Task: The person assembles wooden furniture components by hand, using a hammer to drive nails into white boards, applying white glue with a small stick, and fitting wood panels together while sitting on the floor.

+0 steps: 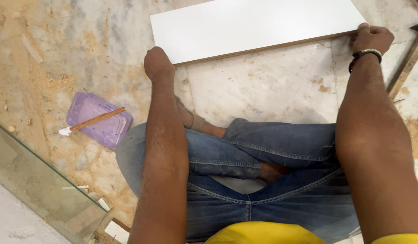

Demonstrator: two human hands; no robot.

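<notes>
Two hands are on the white laminated board (258,25), which lies flat on the marble floor (263,86) at twelve o'clock. Left hand (158,64) is closed in a fist against the near edge at eleven o'clock; right hand (371,39) curls its fingers over the corner at one o'clock. Sawdust litters the floor, so the board could skid if pushed unevenly. At eight o'clock a purple lid (100,119) carries a glue stick (93,121); the glass sheet (37,180) near the left knee risks a knock.
</notes>
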